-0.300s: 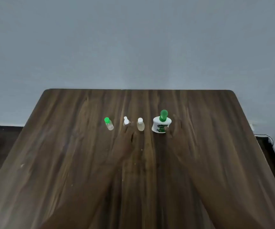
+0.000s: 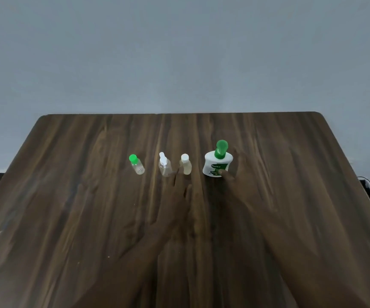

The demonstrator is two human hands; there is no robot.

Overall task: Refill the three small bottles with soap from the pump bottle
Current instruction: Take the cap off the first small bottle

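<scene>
A person's left hand (image 2: 173, 202) and right hand (image 2: 245, 185) are bare, and so are the left forearm (image 2: 133, 265) and right forearm (image 2: 301, 254). All are smeared, half see-through with blur; fine detail such as nails cannot be told.

I can read one word: "Dettol", white on green, on the front of the pump bottle (image 2: 217, 163) toward the far edge of the desk (image 2: 68, 196). The smaller print under it is too blurred for me.
</scene>
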